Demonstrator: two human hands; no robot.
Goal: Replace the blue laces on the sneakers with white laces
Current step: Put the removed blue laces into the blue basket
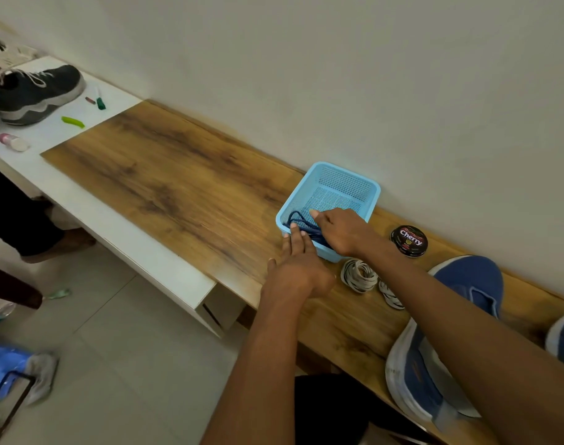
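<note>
Blue laces [306,227] sit in the light-blue basket [364,187], at its 7 o'clock corner, so the removed laces are parked out of the work area. Right hand [344,231] reaches into the basket from 5 o'clock, fingers curled around the lace bundle, index finger pointing to 9 o'clock; looks like it is tucking the bundle down. Left hand [301,268] lies flat, fingers straight, tips on the laces and basket rim at 7 o'clock, holding nothing; probably steadying the basket so it doesn't slide on the wooden tabletop [177,181].

White laces [359,275] wait coiled on the tabletop just beside the basket at its 5 o'clock, a second coil [390,295] partly hidden under the right forearm. Close to hand for the next step, I judge. Blue sneaker [434,348] lies at 5 o'clock of the coils, eyelets mostly hidden by the arm, so can't tell if fully unlaced. Second blue sneaker [563,335] is cut off at the frame's 3 o'clock edge. Polish tin [409,240] stands at 3 o'clock of the basket, unused.

Judgement: removal is done at least for one shoe, relacing not begun.
</note>
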